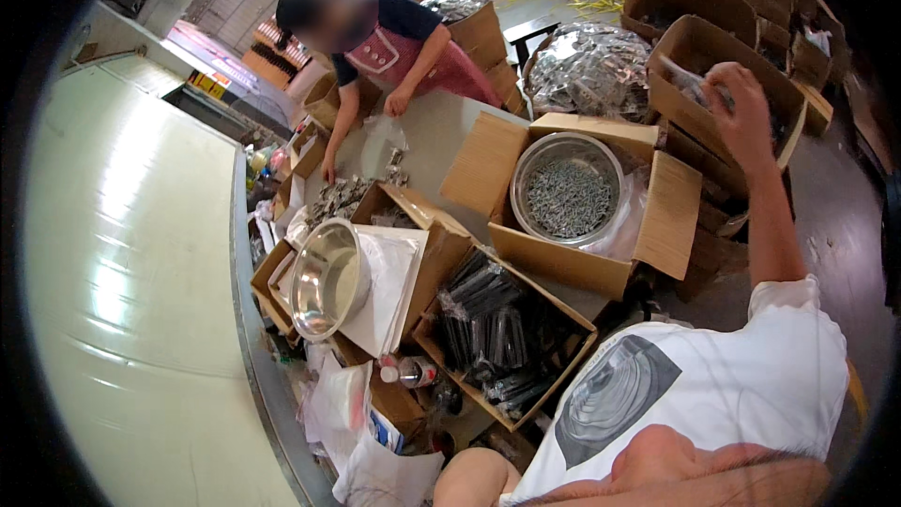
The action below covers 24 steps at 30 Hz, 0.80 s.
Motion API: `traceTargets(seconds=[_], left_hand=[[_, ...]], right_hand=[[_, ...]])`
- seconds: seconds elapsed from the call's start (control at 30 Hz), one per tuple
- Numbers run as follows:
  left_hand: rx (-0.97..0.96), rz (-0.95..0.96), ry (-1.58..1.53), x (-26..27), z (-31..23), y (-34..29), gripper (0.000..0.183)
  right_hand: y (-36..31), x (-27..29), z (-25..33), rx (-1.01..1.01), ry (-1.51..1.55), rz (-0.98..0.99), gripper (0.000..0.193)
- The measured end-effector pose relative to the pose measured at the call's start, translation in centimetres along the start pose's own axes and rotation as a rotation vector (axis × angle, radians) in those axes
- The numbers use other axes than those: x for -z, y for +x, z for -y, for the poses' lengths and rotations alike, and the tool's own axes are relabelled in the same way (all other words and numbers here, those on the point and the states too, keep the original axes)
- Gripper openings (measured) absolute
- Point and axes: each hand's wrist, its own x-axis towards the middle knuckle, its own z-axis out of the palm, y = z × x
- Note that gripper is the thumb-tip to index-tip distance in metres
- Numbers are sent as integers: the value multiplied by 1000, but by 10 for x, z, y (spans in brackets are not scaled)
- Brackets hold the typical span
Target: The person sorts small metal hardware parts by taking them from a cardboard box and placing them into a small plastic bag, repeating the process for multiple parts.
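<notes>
My right hand [739, 111] is stretched out to the far right, over a tall open cardboard box [680, 99]. Its fingers are closed on the end of a clear plastic packet [687, 82] whose contents I cannot make out. My left hand is out of sight; only part of the left arm [474, 477] shows at the lower edge. Nearer to me, an open box holds a steel bowl [615, 199] full of small screws [568, 197]. Beside it stands a box [587, 330] packed with black strips in clear wrapping [493, 319].
Across the grey table [450, 141], a co-worker in a red apron [413, 66] handles a clear bag [385, 136] beside small metal parts [340, 195]. An empty steel bowl [328, 280] tilts on white sheets [389, 272]. A bottle [409, 372] lies near. A silvery wrapped heap [591, 70] stands behind.
</notes>
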Motion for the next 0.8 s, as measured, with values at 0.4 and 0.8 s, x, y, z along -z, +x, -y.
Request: traceTargets(seconds=[0.4,0.8], left_hand=[[24,70,-39,-6,5,8,13],[43,57,-72,7,8,10,19]], right_hand=[[-118,-188,-13,-376,-392,1011,38],[-113,-180,-4,-418,-229,1062,28]])
